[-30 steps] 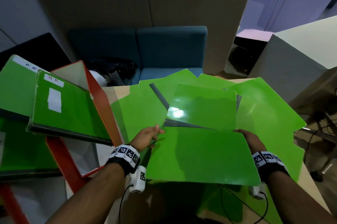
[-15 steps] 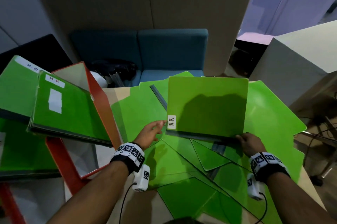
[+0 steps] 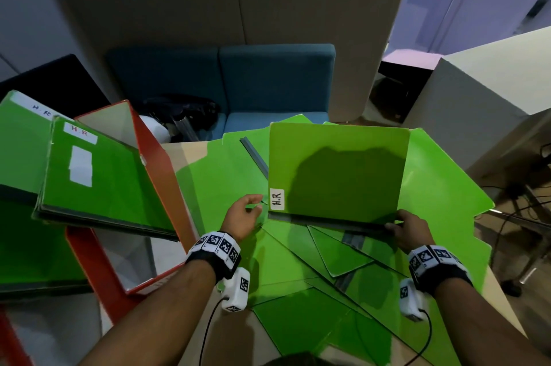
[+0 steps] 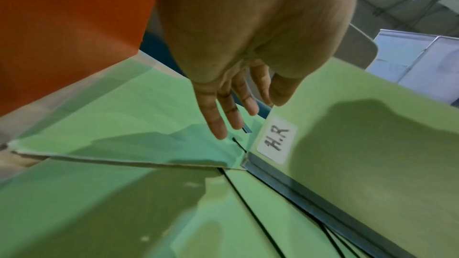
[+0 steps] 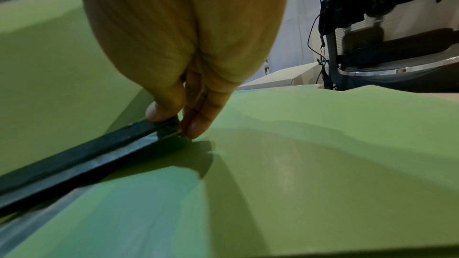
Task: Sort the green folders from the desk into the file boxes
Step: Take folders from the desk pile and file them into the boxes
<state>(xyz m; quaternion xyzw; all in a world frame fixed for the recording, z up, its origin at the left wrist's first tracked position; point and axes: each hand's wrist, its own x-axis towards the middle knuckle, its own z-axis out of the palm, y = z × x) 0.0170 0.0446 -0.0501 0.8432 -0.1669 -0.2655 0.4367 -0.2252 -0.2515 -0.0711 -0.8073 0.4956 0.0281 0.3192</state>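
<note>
My bench is almost hidden under a spread of loose green folders, and that heap lies as it did half a second ago. At my left the red file box stands open with an H.R-labelled folder leaning in it, another green folder behind that one; neither has shifted.

The folder I hold is the thing that has changed. A second ago it lay open and flat in front of me, its near cover low over the pile. Half a second ago it was already closed and raised on its dark spine, and it stands much the same now, tilted away from me above the heap, its white H.R label at the lower left corner.

My right hand pinches the right end of that dark spine, thumb on top and fingers beneath, as it did before. My left hand is off the folder, fingers loosely spread just beside the labelled corner, over the folders on the bench; in the left wrist view the fingertips hang clear of the label. It has scarcely moved since the last frame.
</note>
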